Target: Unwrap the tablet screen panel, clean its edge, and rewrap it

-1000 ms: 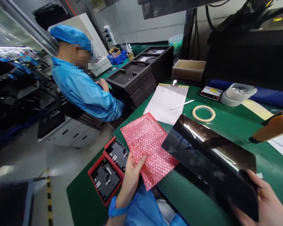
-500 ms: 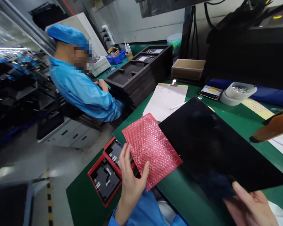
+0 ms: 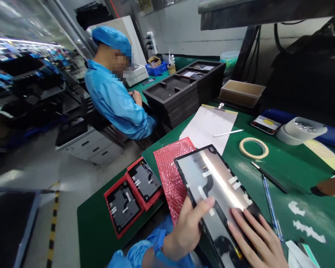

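A display panel is tilted above the bench's front edge, its silvery back facing me with black flex cables and white tape tabs. My left hand grips its left edge, thumb on the back and fingers out of sight beneath. Across the panel's lower right part lies my right hand, fingers stretched out and slightly apart; its thumb is hidden. Behind the panel, partly covered by it, is a red bubble-wrap pouch. Two similar panels rest on red bubble wrap to the left.
Masking tape, a black stick, a blue pen and torn white scraps lie on the green mat. Farther back are a clipboard and a cup of small parts. A co-worker sits left, beside stacked black foam trays.
The panel has turned from its black face to its silvery back and moved left, over the pouch. My left hand has let go of the pouch and taken the panel's edge.
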The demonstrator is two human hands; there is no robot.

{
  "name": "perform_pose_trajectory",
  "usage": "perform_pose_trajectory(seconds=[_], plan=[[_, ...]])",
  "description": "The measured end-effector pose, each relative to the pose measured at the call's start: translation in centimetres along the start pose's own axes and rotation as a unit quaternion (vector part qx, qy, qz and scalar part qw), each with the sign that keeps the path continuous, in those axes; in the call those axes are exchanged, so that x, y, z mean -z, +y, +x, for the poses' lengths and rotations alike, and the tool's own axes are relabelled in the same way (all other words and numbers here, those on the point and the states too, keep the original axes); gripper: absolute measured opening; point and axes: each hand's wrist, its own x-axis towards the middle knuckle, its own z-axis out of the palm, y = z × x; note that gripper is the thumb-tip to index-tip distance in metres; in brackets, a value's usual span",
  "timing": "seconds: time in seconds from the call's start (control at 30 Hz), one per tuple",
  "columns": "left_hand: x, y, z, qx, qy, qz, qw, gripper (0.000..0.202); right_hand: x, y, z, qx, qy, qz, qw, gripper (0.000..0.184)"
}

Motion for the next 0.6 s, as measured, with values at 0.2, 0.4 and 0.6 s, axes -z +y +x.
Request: perform_pose_trajectory(seconds=[0.2, 0.4, 0.6], plan=[[0.1, 0.3, 1.2, -0.042, 0.194, -0.068, 0.978, 0.058, 0.8, -0.4, 0.1, -0.199, 0.062, -0.009, 0.978, 0.074], [0.5, 2.7, 2.2, -0.028, 0.253, -0.103, 0.962, 0.033, -0.1, -0.6, 0.4, -0.351, 0.117, 0.147, 0.917, 0.046], [3.0, 1.8, 2.8, -0.205, 0.188, 0.022, 0.96, 0.046, 0.3, -0.8, 1.0, -0.329, 0.095, 0.173, 0.923, 0.028]])
